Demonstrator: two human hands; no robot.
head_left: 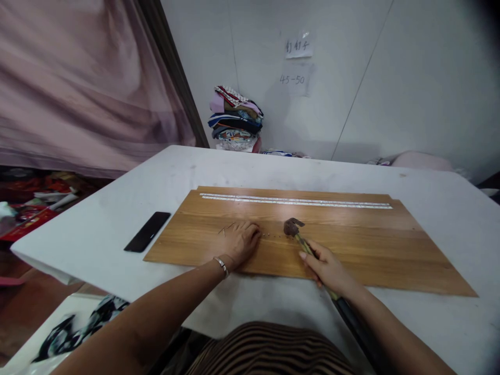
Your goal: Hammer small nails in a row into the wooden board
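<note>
My right hand [327, 268] is wrapped around the handle of a claw hammer [302, 244]. The hammer's rusty head is low over the wooden board [351, 245], and I cannot tell whether it touches the wood. On the left part of the board rests my left hand [242, 242], fingers bent together and a bracelet at the wrist. Whatever its fingertips may pinch is hidden. Beside them, a short row of small nail heads [268, 234] runs towards the hammer. A few loose nails [223, 230] lie just left of my left hand.
Two white measuring strips [297, 201] run along the board's far side. A black phone [147, 232] lies left of the board on the white table [156, 177]. Behind the table, folded clothes [236, 120] are stacked against the wall. A pink curtain [78, 78] hangs at left.
</note>
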